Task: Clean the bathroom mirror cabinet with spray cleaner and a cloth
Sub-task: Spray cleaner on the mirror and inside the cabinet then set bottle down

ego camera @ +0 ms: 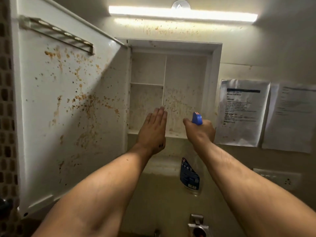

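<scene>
The white wall cabinet [215, 69] stands open, its shelves bare and speckled with brown stains. Its door [68, 103] is swung out to the left, the inner face heavily spattered brown. My right hand [199, 132] grips a spray bottle [189, 175] by the neck, its blue trigger head [197, 118] pointing into the cabinet's lower right compartment. The clear bottle body with a dark label hangs below my wrist. My left hand [153, 130] is raised flat, fingers straight and together, in front of the lower shelf. No cloth is in view.
A lit tube light [183, 14] runs above the cabinet, with brown specks on the wall beneath it. Two paper sheets [242, 112] hang on the wall to the right. A socket plate [277, 178] sits lower right. A metal tap fitting [197, 224] is below. A rack [56, 35] tops the door.
</scene>
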